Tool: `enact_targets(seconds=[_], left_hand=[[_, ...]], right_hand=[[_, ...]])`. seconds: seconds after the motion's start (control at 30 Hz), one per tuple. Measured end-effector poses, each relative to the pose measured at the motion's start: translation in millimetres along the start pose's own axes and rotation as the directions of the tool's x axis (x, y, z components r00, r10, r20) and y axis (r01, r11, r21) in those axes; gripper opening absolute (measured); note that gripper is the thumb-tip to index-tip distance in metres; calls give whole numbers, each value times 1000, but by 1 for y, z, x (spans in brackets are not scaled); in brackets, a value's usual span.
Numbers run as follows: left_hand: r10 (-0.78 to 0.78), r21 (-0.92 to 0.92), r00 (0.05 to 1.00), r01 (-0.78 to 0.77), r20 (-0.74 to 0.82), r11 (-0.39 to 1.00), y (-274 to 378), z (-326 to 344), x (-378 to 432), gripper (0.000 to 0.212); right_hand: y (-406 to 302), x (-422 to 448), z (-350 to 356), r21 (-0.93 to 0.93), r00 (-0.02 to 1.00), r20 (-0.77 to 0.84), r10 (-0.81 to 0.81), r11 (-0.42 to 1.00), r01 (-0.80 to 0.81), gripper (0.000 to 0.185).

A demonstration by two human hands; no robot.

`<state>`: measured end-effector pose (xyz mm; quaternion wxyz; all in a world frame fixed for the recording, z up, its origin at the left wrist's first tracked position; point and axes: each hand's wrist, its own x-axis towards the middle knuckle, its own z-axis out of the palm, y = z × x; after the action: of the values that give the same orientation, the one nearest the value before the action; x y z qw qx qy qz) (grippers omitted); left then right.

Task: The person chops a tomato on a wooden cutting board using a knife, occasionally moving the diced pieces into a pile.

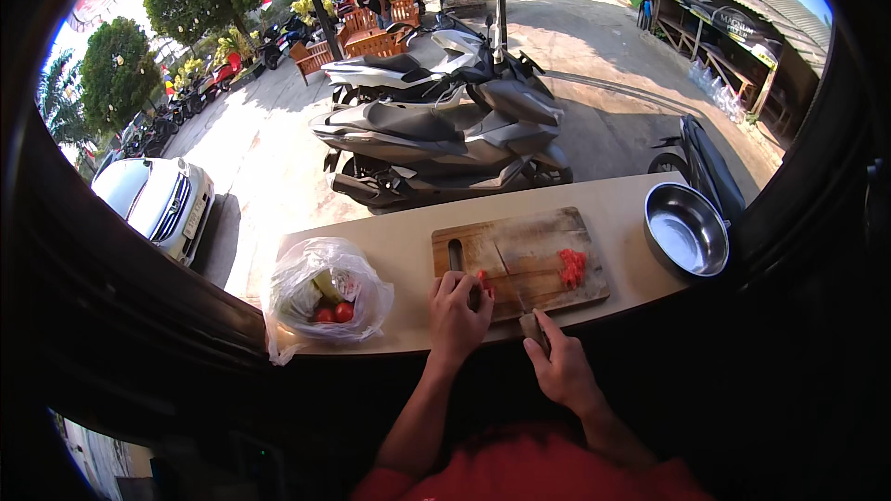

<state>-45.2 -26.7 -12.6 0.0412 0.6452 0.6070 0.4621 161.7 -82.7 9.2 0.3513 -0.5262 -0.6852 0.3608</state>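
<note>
A wooden cutting board [529, 223] with a slot handle lies on the counter before me. My left hand [458, 309] is curled at the board's left front, its fingertips on a red tomato piece [485, 283] that they partly hide. My right hand [560, 362] grips the wooden handle of a kitchen knife [530, 328]. The blade points away from me over the middle of the board, just right of the tomato piece. Chopped tomato [572, 268] sits in a small heap on the board's right side.
On the counter [407, 250], an open plastic bag [376, 306] with whole tomatoes [344, 312] and other produce stands left. A metal bowl [686, 229] stands at the right end. Parked scooters [418, 142] are just beyond the counter; a white car [156, 195] is farther left.
</note>
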Motion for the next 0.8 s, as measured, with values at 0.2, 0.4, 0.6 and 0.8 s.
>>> enact_targets(seconds=[0.2,0.4,0.6,0.8], left_hand=[[6,-3,1000,-6,30,1000,0,-5,0,11],[59,-42,998,-59,9,997,0,-5,-2,17],[-16,-155,995,0,-100,988,5,-4,-4,25],[7,-137,995,-21,-99,990,6,-2,-3,29]], right_hand=[[-1,10,6,53,994,65,-82,995,79,52],[-2,17,8,21,985,129,-117,993,115,54],[-7,17,-1,-180,991,58,-120,975,129,52],[1,14,-6,-202,986,-27,-163,967,154,54]])
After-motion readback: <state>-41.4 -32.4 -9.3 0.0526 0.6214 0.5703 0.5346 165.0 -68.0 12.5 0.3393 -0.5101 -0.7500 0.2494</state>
